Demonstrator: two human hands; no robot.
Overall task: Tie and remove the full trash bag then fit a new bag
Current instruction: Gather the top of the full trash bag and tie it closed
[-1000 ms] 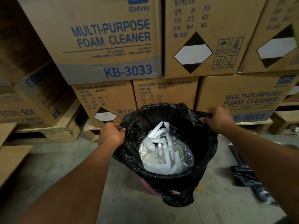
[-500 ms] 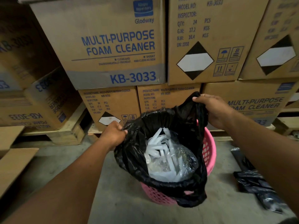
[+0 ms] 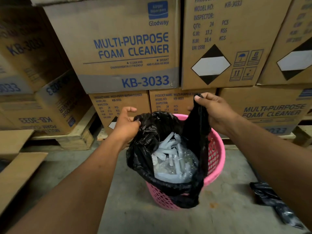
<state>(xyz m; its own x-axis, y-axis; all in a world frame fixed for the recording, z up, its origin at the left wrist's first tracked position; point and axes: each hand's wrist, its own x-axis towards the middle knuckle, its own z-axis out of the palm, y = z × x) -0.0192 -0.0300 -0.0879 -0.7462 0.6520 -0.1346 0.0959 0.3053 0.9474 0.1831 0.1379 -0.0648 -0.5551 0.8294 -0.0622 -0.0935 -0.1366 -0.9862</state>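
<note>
With the right hand [image 3: 214,112] pinching a raised flap of the black trash bag [image 3: 148,132] and the left hand [image 3: 125,125] gripping its opposite edge above the pink basket [image 3: 217,154], gathering is underway; next, bring both flaps together for knotting.

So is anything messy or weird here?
A crumpled black bag lies loose on the floor right of the pink basket. Left of it, a box sits upside down, its KB-3033 print inverted. Nothing looks spilled.
</note>
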